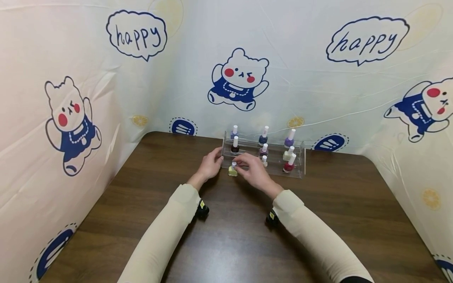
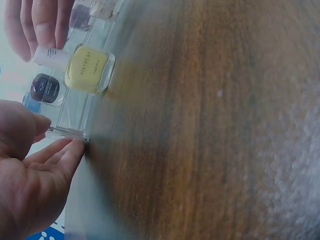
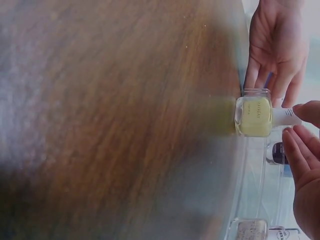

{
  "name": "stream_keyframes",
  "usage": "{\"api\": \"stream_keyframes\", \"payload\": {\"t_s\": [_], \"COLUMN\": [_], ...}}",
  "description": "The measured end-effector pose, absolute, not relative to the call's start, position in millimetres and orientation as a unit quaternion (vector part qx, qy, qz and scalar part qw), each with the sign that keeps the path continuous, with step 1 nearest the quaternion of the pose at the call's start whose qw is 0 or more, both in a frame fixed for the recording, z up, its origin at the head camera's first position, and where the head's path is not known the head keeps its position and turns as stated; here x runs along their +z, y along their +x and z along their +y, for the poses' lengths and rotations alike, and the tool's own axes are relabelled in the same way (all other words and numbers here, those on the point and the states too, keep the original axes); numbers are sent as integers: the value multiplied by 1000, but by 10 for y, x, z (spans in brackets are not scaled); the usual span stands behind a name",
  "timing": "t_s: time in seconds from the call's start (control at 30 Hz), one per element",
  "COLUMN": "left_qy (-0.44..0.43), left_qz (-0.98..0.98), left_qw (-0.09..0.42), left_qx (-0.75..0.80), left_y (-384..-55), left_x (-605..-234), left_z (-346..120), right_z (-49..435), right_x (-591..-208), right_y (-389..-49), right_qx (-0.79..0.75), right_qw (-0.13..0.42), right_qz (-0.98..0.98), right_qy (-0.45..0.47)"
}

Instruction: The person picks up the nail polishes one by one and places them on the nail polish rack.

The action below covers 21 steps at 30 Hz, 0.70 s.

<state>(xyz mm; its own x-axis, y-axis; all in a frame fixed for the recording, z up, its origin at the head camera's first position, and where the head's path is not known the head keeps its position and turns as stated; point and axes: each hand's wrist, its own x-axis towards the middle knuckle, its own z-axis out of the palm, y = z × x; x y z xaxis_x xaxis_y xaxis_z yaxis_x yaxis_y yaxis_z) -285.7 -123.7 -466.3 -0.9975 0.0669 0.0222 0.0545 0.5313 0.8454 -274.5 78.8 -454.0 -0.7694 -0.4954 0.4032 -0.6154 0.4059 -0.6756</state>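
A yellow nail polish bottle with a white cap is at the lower left front of a clear tiered display rack. My right hand pinches its cap between thumb and fingers. Whether the bottle's base touches the rack cannot be told. At the rack's left end, my left hand grips the end panel, thumb on one side and fingers on the other. Behind the yellow bottle stands a dark nail polish bottle. A glittery bottle stands farther along the front tier.
Other nail polish bottles fill the rack's tiers, among them a red bottle, a purple bottle and a dark blue bottle. The rack stands near the back edge of the brown wooden table, before a printed cloth.
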Motion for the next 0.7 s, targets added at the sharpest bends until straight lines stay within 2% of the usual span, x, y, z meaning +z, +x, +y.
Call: {"api": "stream_keyframes", "payload": {"t_s": [0.17,0.7], "left_qy": [37,38], "left_qz": [874,875], "left_qw": [5,-2], "left_qx": [484,482], "left_y": [-2877,-2874], "left_x": [-4680,-4696], "left_z": [-1248,-1250], "right_z": [764,743], "right_x": [-4553,-4612], "right_y": [-2751,-2796], "right_qx": [429,393], "right_qw": [61,113], "right_qz": [-836,-841], "right_qy": [335,356]}}
